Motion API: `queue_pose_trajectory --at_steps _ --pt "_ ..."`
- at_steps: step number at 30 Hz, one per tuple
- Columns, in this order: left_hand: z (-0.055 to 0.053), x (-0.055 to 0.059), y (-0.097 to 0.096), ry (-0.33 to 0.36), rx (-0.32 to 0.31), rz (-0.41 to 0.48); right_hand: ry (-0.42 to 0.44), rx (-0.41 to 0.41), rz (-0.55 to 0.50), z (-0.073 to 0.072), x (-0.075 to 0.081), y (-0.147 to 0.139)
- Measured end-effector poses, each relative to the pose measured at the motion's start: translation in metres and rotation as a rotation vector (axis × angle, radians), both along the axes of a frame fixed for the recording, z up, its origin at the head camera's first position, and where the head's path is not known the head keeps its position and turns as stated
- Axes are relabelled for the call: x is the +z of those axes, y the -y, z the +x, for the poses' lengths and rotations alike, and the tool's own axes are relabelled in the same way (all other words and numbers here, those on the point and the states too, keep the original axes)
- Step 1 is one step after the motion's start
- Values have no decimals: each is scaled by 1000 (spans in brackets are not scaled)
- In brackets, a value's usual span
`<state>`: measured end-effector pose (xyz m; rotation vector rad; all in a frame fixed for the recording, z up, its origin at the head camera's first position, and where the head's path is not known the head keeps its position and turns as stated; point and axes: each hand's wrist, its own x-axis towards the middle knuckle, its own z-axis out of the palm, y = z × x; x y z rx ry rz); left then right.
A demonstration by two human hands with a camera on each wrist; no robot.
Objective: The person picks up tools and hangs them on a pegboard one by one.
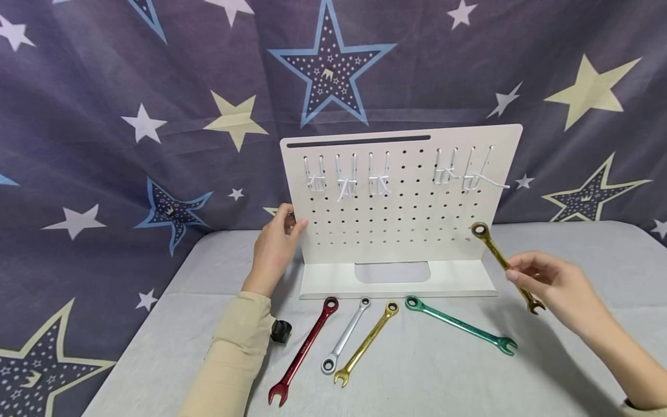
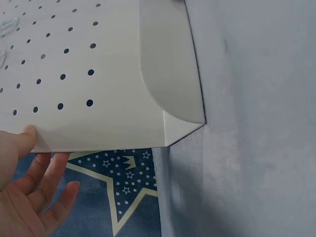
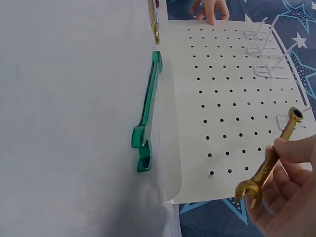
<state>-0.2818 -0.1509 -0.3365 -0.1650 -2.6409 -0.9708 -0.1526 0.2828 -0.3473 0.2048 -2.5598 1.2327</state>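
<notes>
A white pegboard stand (image 1: 385,226) stands upright, with several white wire hooks along its upper part. Its left edge is pinched by my left hand (image 1: 274,249), thumb on the front and fingers behind, also seen in the left wrist view (image 2: 34,187). My right hand (image 1: 560,286) holds a gold combination wrench (image 1: 495,250) by the middle of its shaft, ring end up and open end down, off the board's lower right. In the right wrist view the wrench (image 3: 269,163) sits between thumb and fingers, in front of the pegboard.
On the grey-covered table (image 1: 443,382), in front of the stand, lie a red wrench (image 1: 307,347), a silver wrench (image 1: 346,335), another gold wrench (image 1: 367,341) and a green wrench (image 1: 458,324). A star-patterned cloth (image 1: 172,116) hangs behind. A small black object (image 1: 281,331) is by the left sleeve.
</notes>
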Motion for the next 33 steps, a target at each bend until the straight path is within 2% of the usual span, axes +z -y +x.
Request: queue_pose_trajectory --at_steps 6,12,21,28,33 --pt "0 1 -1 1 3 -5 8 11 -206 0 4 -4" --pt "-1 0 0 5 8 -10 -31 22 -335 2 7 -3" --pt "0 1 0 3 15 -11 -89 154 -655 4 8 -1" --pt "-1 1 0 -2 12 -14 -120 154 -730 6 13 3" --pt "-1 0 0 1 12 -15 -109 143 -736 9 17 4"
